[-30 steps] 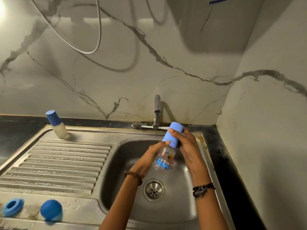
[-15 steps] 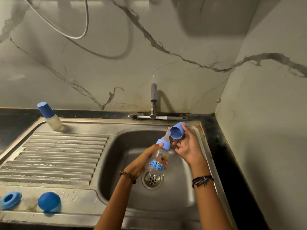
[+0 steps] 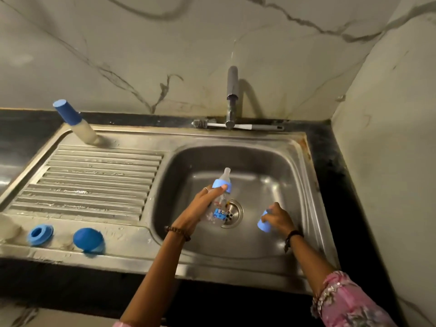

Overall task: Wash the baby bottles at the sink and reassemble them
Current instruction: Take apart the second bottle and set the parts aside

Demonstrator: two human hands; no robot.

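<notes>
My left hand (image 3: 200, 205) grips a clear baby bottle (image 3: 220, 208) with a blue collar and a bare teat, tilted over the drain of the steel sink (image 3: 304, 161). My right hand (image 3: 277, 217) holds the bottle's blue cap (image 3: 263, 224) low in the basin, to the right of the drain. A second bottle (image 3: 77, 123) with a blue cap stands at the back of the draining board. A blue collar ring (image 3: 40, 234) and a blue cap (image 3: 88, 239) lie on the sink's front left ledge.
The tap (image 3: 232, 95) stands behind the basin, with a bottle brush (image 3: 236, 125) lying across the ledge at its foot. The ribbed draining board (image 3: 94, 180) fills the left side. Marble walls close in behind and on the right.
My right hand pulled the blue cap off the bottle and carried it down to the right into the basin. The bottle's teat now shows. The camera has tipped further down.
</notes>
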